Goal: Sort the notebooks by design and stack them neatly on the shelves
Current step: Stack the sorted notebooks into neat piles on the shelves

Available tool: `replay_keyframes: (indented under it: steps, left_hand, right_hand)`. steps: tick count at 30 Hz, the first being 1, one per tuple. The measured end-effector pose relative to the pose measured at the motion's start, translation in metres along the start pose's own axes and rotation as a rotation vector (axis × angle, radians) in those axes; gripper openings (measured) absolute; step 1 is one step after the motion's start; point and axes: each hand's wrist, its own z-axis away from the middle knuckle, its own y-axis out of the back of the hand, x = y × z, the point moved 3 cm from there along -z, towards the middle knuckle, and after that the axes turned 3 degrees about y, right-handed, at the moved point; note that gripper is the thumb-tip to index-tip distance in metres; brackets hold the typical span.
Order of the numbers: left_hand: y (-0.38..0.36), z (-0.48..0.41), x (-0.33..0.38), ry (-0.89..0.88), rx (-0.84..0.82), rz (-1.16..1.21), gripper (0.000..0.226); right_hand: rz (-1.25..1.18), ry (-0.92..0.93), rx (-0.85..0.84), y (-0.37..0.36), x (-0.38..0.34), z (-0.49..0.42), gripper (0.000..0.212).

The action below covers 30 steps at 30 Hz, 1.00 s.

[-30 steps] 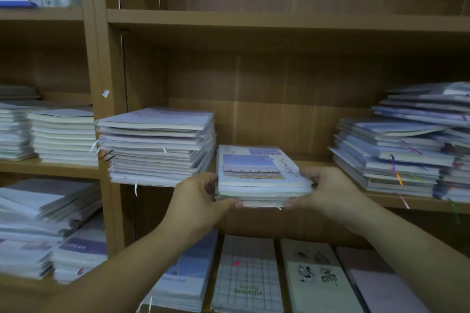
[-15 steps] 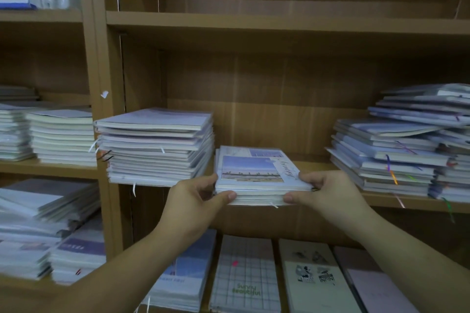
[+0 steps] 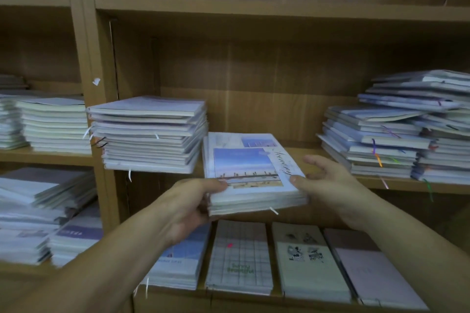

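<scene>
A small stack of notebooks with a sky-and-shore photo cover (image 3: pixel 244 168) lies in the middle of the middle shelf (image 3: pixel 407 184), its near end jutting over the front edge. My left hand (image 3: pixel 188 208) grips the stack's near left corner, thumb on top and fingers underneath. My right hand (image 3: pixel 330 185) is at the near right corner. Only its thumb touches the cover, and its fingers are spread loosely beside the stack.
A taller pile of pale notebooks (image 3: pixel 150 134) stands just left of the small stack, and untidy piles with ribbon markers (image 3: pixel 376 145) fill the right end. Below lie a grid-cover (image 3: pixel 239 256), a cream (image 3: pixel 305 262) and a pink notebook (image 3: pixel 368 272). More stacks (image 3: pixel 53 124) fill the left bay.
My right hand has loosened from the stack's right side, with its fingers now spread away. The left hand keeps its grip. The stack has stayed put, seen from closer.
</scene>
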Motion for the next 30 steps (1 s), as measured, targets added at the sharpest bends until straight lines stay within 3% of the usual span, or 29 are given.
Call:
replay_keyframes:
  steps: [2, 5, 10, 15, 21, 30]
  left_hand:
    - [0.011, 0.008, -0.02, 0.048, -0.056, -0.069, 0.041]
    - [0.024, 0.015, -0.047, 0.016, -0.068, -0.218, 0.031]
    - [0.043, 0.014, -0.101, -0.12, 0.001, -0.379, 0.036]
    - [0.058, -0.003, -0.145, -0.265, 0.117, -0.675, 0.036]
    - [0.049, -0.052, -0.161, -0.387, 0.224, -0.756, 0.073]
    - [0.038, -0.111, -0.19, -0.469, 0.298, -0.858, 0.065]
  right_hand:
    - [-0.046, -0.077, -0.199, 0.002, 0.008, 0.013, 0.084]
    - [-0.028, -0.09, -0.44, -0.013, 0.021, 0.033, 0.074]
    - [0.173, 0.053, -0.281, -0.046, 0.066, 0.064, 0.069]
    - [0.274, -0.001, -0.142, -0.075, 0.121, 0.063, 0.079]
    - [0.406, -0.033, 0.016, -0.101, 0.162, 0.026, 0.059]
    - [0.495, -0.013, 0.005, -0.102, 0.211, -0.031, 0.047]
